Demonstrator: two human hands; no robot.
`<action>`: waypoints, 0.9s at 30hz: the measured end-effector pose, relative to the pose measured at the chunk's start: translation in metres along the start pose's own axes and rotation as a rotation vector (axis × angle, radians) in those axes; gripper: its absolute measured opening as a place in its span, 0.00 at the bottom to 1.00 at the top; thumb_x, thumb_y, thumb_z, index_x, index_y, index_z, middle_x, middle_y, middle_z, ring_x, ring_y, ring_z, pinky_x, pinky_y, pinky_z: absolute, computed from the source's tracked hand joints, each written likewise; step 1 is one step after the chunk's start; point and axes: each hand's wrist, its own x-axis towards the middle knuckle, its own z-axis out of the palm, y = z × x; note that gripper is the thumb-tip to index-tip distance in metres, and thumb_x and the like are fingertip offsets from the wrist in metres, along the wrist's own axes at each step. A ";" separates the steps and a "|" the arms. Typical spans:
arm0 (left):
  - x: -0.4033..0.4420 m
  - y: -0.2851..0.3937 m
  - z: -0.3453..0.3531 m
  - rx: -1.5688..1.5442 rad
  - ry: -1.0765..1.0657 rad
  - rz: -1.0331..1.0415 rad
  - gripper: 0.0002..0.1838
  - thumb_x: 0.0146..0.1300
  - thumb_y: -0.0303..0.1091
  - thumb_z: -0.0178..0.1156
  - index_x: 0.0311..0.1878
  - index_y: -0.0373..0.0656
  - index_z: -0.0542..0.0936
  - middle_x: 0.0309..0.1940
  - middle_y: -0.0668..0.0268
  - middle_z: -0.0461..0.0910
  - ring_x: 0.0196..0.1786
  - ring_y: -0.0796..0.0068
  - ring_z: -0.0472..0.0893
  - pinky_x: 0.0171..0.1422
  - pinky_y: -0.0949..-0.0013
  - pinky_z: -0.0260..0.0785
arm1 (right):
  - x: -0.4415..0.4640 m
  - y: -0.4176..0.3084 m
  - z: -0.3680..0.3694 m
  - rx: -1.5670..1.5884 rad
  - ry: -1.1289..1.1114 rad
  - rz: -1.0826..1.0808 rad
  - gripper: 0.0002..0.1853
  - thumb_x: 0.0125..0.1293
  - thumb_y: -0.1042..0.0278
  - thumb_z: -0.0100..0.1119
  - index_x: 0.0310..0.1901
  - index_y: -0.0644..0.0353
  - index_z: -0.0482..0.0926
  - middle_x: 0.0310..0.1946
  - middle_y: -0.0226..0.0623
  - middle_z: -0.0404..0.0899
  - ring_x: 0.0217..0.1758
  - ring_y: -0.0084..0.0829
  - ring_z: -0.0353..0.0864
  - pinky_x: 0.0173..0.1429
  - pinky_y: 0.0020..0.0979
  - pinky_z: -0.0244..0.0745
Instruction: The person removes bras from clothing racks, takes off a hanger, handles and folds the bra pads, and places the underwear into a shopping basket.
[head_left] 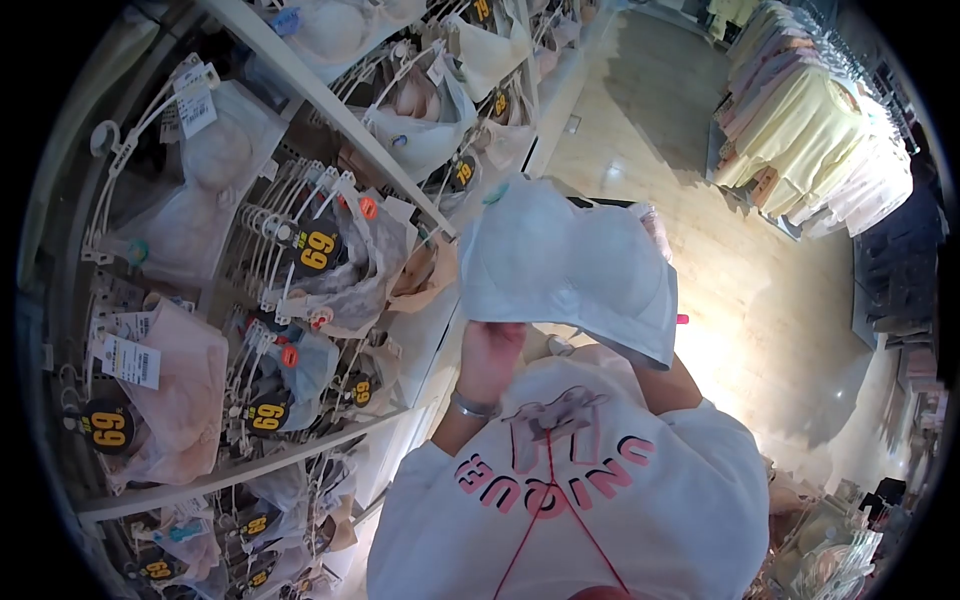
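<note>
A pale blue-white bra (pixel 570 265) with moulded cups is held up before my chest, with a small green tag at its top left. My left hand (pixel 490 358), with a bracelet on its wrist, closes on the bra's lower left edge, its fingertips hidden behind the fabric. At the upper right side, part of my right hand (pixel 656 232) shows around the bra's edge; the cup covers the rest of it. Behind the top edge runs a dark strip, perhaps part of a hanger.
To the left, racks of bras (pixel 350 255) hang on white hangers with round price signs (pixel 318 248). A pale shelf bar (pixel 330 110) crosses there. Yellow and pink tops (pixel 800 120) hang on a rail at upper right. More bras (pixel 825 535) are at lower right.
</note>
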 end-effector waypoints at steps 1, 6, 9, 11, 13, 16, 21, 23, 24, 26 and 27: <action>0.004 0.005 -0.003 -0.282 -0.071 -0.059 0.18 0.71 0.37 0.47 0.59 0.40 0.70 0.52 0.61 0.77 0.54 0.68 0.77 0.59 0.65 0.72 | 0.000 0.000 -0.005 -0.023 -0.006 0.005 0.26 0.68 0.49 0.51 0.61 0.56 0.70 0.47 0.34 0.80 0.44 0.29 0.79 0.49 0.32 0.74; 0.016 0.009 0.019 -0.123 0.159 0.105 0.23 0.70 0.43 0.46 0.64 0.43 0.67 0.63 0.59 0.69 0.65 0.63 0.69 0.70 0.54 0.60 | -0.007 0.006 -0.026 -0.102 -0.017 0.071 0.25 0.68 0.49 0.51 0.60 0.56 0.71 0.47 0.34 0.80 0.44 0.28 0.79 0.49 0.31 0.74; 0.018 0.017 0.049 -0.167 -0.040 0.027 0.26 0.70 0.44 0.47 0.67 0.43 0.63 0.67 0.59 0.64 0.69 0.62 0.64 0.73 0.55 0.53 | -0.015 0.011 -0.032 -0.123 -0.023 0.097 0.25 0.68 0.49 0.51 0.60 0.56 0.71 0.46 0.34 0.80 0.44 0.28 0.79 0.49 0.31 0.74; 0.017 0.017 0.057 0.253 -0.087 0.140 0.28 0.69 0.44 0.47 0.68 0.43 0.60 0.68 0.59 0.62 0.69 0.63 0.63 0.74 0.58 0.53 | -0.018 0.013 -0.034 -0.139 -0.030 0.116 0.25 0.68 0.49 0.51 0.60 0.56 0.71 0.46 0.34 0.80 0.44 0.28 0.79 0.49 0.31 0.74; 0.016 0.010 0.046 0.751 -0.059 0.322 0.30 0.68 0.47 0.47 0.69 0.43 0.59 0.69 0.58 0.61 0.69 0.63 0.62 0.73 0.60 0.54 | -0.019 0.014 -0.036 -0.154 -0.033 0.132 0.25 0.68 0.49 0.51 0.60 0.56 0.72 0.46 0.34 0.80 0.43 0.28 0.79 0.49 0.31 0.74; 0.017 -0.013 -0.003 0.378 0.000 0.240 0.34 0.67 0.53 0.46 0.70 0.44 0.58 0.69 0.56 0.59 0.69 0.61 0.62 0.72 0.59 0.55 | -0.024 0.017 -0.039 -0.192 -0.031 0.141 0.25 0.68 0.49 0.51 0.59 0.56 0.72 0.46 0.34 0.80 0.43 0.28 0.79 0.48 0.31 0.74; 0.018 -0.030 -0.024 0.197 0.112 0.060 0.35 0.66 0.56 0.45 0.70 0.45 0.57 0.70 0.55 0.57 0.69 0.59 0.61 0.72 0.58 0.54 | -0.029 0.022 -0.052 -0.279 -0.030 0.188 0.25 0.68 0.48 0.51 0.59 0.56 0.73 0.46 0.34 0.80 0.43 0.28 0.79 0.48 0.31 0.74; 0.022 -0.028 -0.012 0.179 0.119 0.048 0.35 0.66 0.57 0.45 0.70 0.45 0.57 0.70 0.55 0.57 0.69 0.58 0.60 0.72 0.57 0.54 | -0.027 0.028 -0.060 -0.343 -0.037 0.216 0.24 0.68 0.48 0.51 0.58 0.56 0.73 0.46 0.34 0.80 0.43 0.28 0.79 0.48 0.31 0.74; 0.024 -0.025 -0.003 0.175 0.111 0.042 0.36 0.66 0.58 0.44 0.70 0.45 0.57 0.70 0.55 0.57 0.69 0.58 0.60 0.72 0.57 0.54 | -0.026 0.031 -0.067 -0.378 -0.043 0.239 0.24 0.68 0.48 0.51 0.58 0.56 0.73 0.46 0.34 0.80 0.43 0.27 0.79 0.48 0.31 0.74; 0.028 -0.017 0.019 0.172 0.099 0.032 0.36 0.66 0.59 0.44 0.70 0.45 0.57 0.70 0.55 0.56 0.70 0.57 0.60 0.72 0.57 0.54 | -0.024 0.036 -0.075 -0.459 -0.051 0.272 0.24 0.68 0.48 0.51 0.58 0.56 0.74 0.46 0.34 0.80 0.43 0.27 0.78 0.48 0.31 0.74; 0.030 -0.012 0.032 0.177 0.083 0.024 0.36 0.66 0.59 0.44 0.70 0.45 0.57 0.70 0.54 0.56 0.70 0.56 0.59 0.72 0.56 0.53 | -0.024 0.039 -0.081 -0.506 -0.057 0.297 0.24 0.68 0.48 0.51 0.58 0.56 0.74 0.46 0.34 0.80 0.43 0.27 0.78 0.48 0.31 0.74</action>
